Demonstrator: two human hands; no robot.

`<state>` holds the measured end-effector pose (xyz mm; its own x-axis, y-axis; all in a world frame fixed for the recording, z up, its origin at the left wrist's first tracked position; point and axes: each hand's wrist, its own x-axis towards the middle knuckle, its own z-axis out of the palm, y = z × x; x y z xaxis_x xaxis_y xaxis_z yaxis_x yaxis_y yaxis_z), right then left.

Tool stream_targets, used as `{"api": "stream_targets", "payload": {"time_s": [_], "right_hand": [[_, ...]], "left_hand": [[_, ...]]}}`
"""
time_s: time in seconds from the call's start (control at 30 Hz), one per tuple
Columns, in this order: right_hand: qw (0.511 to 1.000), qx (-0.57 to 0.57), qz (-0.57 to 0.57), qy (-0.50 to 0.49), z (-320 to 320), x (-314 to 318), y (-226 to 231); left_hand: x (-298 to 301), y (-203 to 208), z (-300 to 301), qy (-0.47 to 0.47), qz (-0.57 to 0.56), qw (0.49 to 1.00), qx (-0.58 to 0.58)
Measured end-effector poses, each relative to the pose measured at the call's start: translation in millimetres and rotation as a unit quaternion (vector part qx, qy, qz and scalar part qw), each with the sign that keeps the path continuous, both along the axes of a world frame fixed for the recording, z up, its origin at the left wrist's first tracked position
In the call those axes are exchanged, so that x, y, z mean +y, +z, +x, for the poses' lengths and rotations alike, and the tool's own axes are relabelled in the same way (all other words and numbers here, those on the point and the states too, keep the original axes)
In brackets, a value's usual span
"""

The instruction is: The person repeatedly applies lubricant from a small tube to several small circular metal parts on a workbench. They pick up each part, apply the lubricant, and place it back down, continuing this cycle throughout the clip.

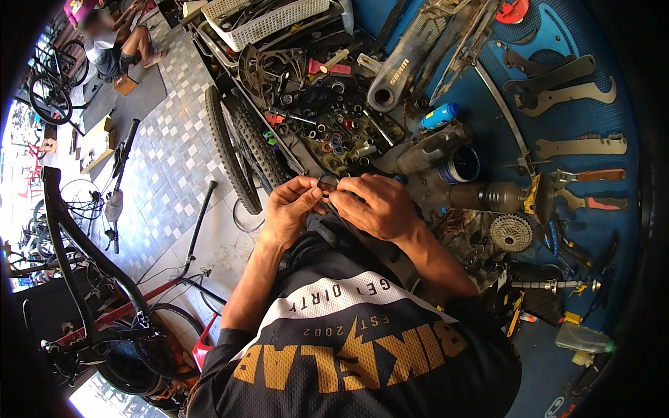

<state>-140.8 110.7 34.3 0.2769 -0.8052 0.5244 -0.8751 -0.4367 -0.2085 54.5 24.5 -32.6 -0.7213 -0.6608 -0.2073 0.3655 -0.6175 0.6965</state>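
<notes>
Close in front of my chest, my left hand [295, 209] and my right hand [373, 205] meet around a small dark metal ring [327, 182]. My left thumb and fingers pinch its left side. On the other side, the right fingertips are curled against it and partly cover it. Just beyond the hands lies a dark tray [390, 132] strewn with several rings, bearings and small metal parts. Two knobby bicycle tyres [233, 150] stand left of that tray.
A crank arm [390, 80], a blue bottle [440, 115] and a gear cassette [511, 232] lie on the cluttered bench. Wrenches [578, 146] hang on the blue board at right. At left are a dark bicycle frame [90, 258] and, far off, a seated person [118, 52].
</notes>
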Motion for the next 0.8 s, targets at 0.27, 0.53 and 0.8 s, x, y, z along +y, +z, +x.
{"api": "stream_targets", "payload": {"time_s": [0.27,0.53,0.8], "right_hand": [[0.989,-0.136,0.056,-0.012,3.0,-3.7,-0.9],[0.856,-0.445,0.257,-0.063,-11.7,-23.3,-7.2],[0.786,-0.508,0.349,-0.053,-8.6,-25.6,-9.6]], "left_hand": [[-0.2,2.2,0.0,0.02,-0.023,0.998,-0.051],[0.3,8.5,1.5,0.026,-0.087,0.992,-0.083],[0.7,11.9,1.1,0.031,-0.07,0.994,-0.081]]}}
